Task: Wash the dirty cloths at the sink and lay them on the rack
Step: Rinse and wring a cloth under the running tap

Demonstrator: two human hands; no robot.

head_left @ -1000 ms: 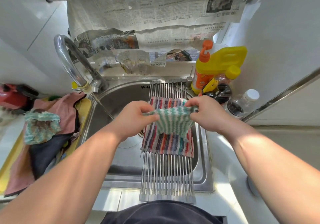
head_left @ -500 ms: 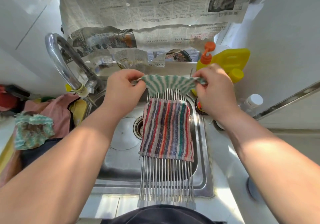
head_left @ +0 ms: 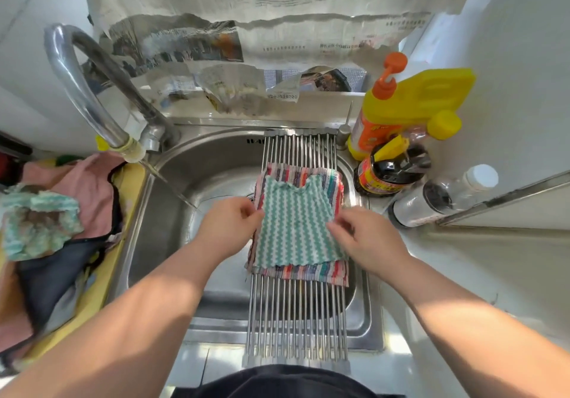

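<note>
Steel sink (head_left: pixel 185 243): bridged front rim to back rim, along its right side, by roll-up bar rack (head_left: pixel 296 314).
Off the sink's left rim, on yellow tray (head_left: pixel 132 191): heap of unwashed cloths. Pink cloth (head_left: pixel 89 188), dark cloth (head_left: pixel 55 277), soiled teal cloth (head_left: pixel 37 225) on top.
Mid-rack: multicolour striped towel (head_left: pixel 337 188), flat across the bars.
Spread on top of it, inside its outline: green-and-white zigzag cloth (head_left: pixel 296 228), far edge puckered, near edge short of the towel's near hem.
Left hand (head_left: pixel 228 225): thumb and forefinger pinching the zigzag cloth's left edge. Right hand (head_left: pixel 367 240): fingertips nipping its right edge.

Handling, judged: light, limp, probably damp. No stiffness, so sagging and folding wherever unsupported. Clingy against the towel beneath rather than slippery; likely to drag that towel if tugged sideways. Not fragile. Best taken at two opposite edges or corners, kept taut, lowered flat; puckers smoothed by pulling at the far corners.

Writing: newspaper (head_left: pixel 246 12) hung over the back wall, columns and photos, print too small and blurred to read. Yellow jug (head_left: pixel 431 95) and orange-pump bottle (head_left: pixel 376 110) at the sink's back right corner; orange label, nothing legible. Dark sauce jar (head_left: pixel 388 175) just in front, red-and-yellow label, characters unreadable. Clear bottle (head_left: pixel 444 197), white cap, beside the jar; no label made out.
</note>
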